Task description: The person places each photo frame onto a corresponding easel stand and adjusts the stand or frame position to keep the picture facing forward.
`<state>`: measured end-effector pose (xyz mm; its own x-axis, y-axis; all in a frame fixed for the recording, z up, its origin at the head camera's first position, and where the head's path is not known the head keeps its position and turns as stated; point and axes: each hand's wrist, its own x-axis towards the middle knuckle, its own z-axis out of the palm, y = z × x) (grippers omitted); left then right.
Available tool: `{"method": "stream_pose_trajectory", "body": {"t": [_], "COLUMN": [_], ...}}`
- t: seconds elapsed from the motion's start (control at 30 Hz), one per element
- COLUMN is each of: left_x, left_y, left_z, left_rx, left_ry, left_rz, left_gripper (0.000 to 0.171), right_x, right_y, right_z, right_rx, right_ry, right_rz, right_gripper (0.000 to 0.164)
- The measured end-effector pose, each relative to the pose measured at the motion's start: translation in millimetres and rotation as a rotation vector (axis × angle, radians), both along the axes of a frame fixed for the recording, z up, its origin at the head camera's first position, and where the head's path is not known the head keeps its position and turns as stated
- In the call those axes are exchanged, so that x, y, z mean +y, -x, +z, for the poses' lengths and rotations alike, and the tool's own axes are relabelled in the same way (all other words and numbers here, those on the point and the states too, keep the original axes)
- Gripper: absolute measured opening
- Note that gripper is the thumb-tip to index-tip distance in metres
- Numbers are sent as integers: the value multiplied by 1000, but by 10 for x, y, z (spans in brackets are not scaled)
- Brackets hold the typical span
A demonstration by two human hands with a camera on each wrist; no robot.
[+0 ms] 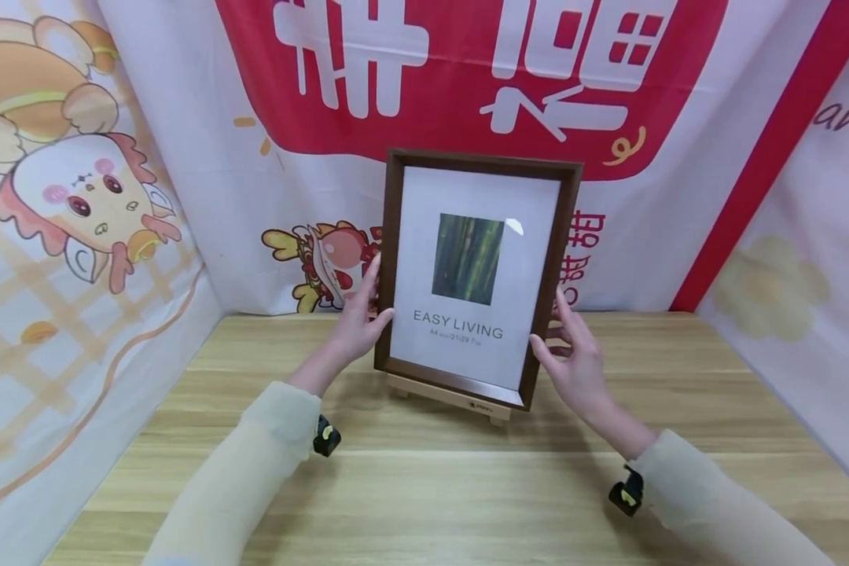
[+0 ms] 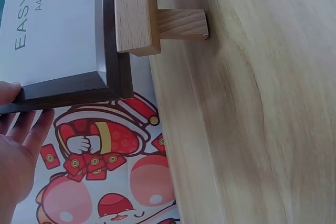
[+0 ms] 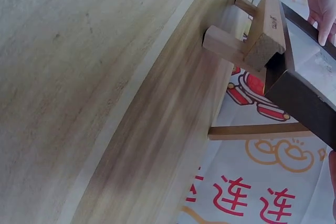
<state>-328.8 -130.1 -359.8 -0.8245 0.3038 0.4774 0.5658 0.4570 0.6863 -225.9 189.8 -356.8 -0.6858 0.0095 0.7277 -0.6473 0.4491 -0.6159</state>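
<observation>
Picture frame [image 1: 467,255], leaning back on wooden easel [image 1: 449,398], on surface [image 1: 453,503]. L. hand [image 1: 357,326], R. hand [image 1: 578,362] each curl round a side edge, thumb in front. Prob. stiff, fairly light; glossy front likely slippery, breakable: hold by sides.

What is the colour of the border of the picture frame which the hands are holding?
The frame border is dark brown; the head view shows it best.

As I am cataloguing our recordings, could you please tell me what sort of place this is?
Probably a small staged recording booth: printed cloth backdrops stand around three sides of a wood-grain tabletop, and a small black device sits by each cuff.
</observation>
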Motion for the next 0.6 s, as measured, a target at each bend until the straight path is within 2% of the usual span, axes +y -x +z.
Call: {"method": "stream_pose_trajectory", "body": {"t": [0.2, 0.3, 0.43, 0.6], "left_x": [44, 65, 61, -26], "left_y": [0, 4, 11, -94], "left_z": [-10, -15, -64, -205], "left_rx": [-35, -40, -77, -215], "left_ry": [-16, -32, -99, -213], "left_rz": [20, 22, 26, 38], "left_gripper": [90, 88, 78, 77], "right_x": [116, 139, 135, 106], "right_y": [198, 207, 163, -17], "right_z": [-220, -242, -217, -258], "right_rx": [-55, -64, -108, -244], "right_ry": [19, 16, 6, 41], "right_rz": [-15, -20, 9, 75], "right_gripper": [81, 82, 81, 90]}}
